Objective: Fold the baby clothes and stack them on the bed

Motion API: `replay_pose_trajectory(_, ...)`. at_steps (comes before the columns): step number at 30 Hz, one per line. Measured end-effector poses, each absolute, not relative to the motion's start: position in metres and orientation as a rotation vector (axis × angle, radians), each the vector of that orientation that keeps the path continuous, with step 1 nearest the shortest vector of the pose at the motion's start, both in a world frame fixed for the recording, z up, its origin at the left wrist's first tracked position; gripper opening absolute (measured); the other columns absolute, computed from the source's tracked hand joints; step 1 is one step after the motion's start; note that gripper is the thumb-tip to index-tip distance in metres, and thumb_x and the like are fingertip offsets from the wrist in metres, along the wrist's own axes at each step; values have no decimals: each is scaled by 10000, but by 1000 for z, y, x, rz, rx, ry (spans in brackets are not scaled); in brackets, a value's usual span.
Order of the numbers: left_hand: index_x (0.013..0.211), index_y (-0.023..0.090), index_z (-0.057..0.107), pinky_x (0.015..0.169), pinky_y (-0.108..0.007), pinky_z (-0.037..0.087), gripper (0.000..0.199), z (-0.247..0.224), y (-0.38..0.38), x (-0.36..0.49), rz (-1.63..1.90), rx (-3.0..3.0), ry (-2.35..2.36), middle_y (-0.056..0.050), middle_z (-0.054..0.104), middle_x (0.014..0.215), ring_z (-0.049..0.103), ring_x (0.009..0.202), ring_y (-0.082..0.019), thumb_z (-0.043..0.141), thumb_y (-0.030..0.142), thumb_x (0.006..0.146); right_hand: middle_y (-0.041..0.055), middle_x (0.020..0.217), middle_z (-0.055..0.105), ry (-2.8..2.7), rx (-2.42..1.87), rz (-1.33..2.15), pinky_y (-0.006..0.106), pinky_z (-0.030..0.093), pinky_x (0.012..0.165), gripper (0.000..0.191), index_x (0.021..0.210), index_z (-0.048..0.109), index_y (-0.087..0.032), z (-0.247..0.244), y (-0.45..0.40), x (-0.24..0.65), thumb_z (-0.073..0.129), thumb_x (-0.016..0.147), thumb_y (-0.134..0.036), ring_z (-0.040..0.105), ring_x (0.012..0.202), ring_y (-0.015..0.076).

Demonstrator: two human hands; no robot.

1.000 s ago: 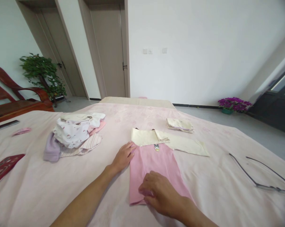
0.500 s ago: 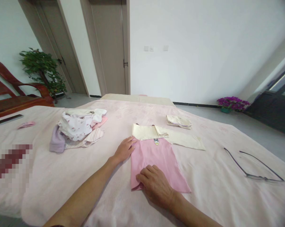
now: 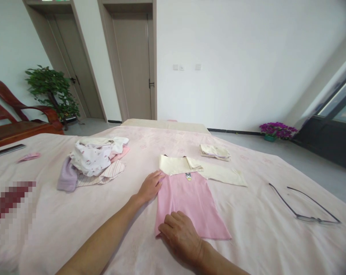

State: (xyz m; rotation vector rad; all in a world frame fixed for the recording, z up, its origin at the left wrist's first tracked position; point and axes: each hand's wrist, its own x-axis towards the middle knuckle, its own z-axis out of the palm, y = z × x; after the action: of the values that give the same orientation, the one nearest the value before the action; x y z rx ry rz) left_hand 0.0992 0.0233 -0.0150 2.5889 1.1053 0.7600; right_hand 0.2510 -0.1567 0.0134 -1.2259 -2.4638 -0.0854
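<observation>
A child's long-sleeved shirt, with a pink body, cream sleeves and a small cartoon face on the chest, lies spread on the bed cover. One cream sleeve is folded across the top; the other stretches out to the right. My left hand is closed on the shirt's left edge, just under the folded sleeve. At the lower left corner, my right hand has its fingers curled round the hem. The fingertips of this hand are partly hidden.
A heap of clothes lies to the left, a folded cream garment at the back right. Eyeglasses rest on the right. A pink cloth strip and a dark flat device are at the far left.
My right hand has shifted slightly left toward the shirt's lower left corner. My left hand stays at the upper left edge. The whole view has tilted up a little.
</observation>
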Motion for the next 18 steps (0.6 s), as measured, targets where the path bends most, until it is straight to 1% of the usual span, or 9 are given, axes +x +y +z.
replay_pose_trajectory(4,1248,216,582,1152,-432,267,413,-6,18,105,641,2650,1267,-55,532,1393,400,1347,-222,424,120,879,-22,758,572,-2454,-1251,-35,329,225,624,209,759,560,-221,14,-158,251,617,894,-371,454,715,157)
replay_pose_trajectory(7,1290,180,551,1163,-451,236,424,0,10,116,597,2666,1406,-87,511,1414,377,1366,-242,381,135,904,-16,803,590,-2501,-1244,24,322,253,631,148,807,586,-231,17,-158,253,611,886,-354,473,748,162)
replay_pose_trajectory(8,1328,156,519,1168,-439,232,430,1,6,120,584,2672,1409,-105,486,1435,356,1381,-242,362,170,928,-11,821,595,-2526,-1232,43,320,263,633,135,822,593,-232,17,-157,253,618,872,-355,478,757,164)
replay_pose_trajectory(10,1407,107,431,1171,-431,233,486,-1,-4,128,522,2684,1380,-139,415,1486,303,1412,-255,337,295,968,-2,844,603,-2575,-1192,65,315,279,632,146,845,606,-232,19,-158,255,636,837,-375,489,764,169)
replay_pose_trajectory(13,1479,72,312,1175,-475,205,673,-9,-19,134,388,2694,1359,-164,286,1547,206,1443,-307,341,494,956,-2,803,619,-2638,-1082,112,305,296,623,149,831,635,-237,23,-158,260,614,841,-384,508,729,161)
replay_pose_trajectory(16,1507,78,251,1176,-515,175,766,-12,-28,132,292,2710,1343,-155,195,1574,136,1454,-333,371,562,925,-14,748,639,-2592,-1063,257,281,339,662,164,803,662,-244,33,-148,275,549,890,-325,537,700,141)
replay_pose_trajectory(18,1498,102,288,1168,-525,193,746,-7,-27,129,259,2723,1307,-143,220,1569,163,1448,-336,392,558,917,-9,784,668,-2432,-1210,337,265,374,716,194,842,682,-247,40,-128,295,503,912,-276,573,748,140)
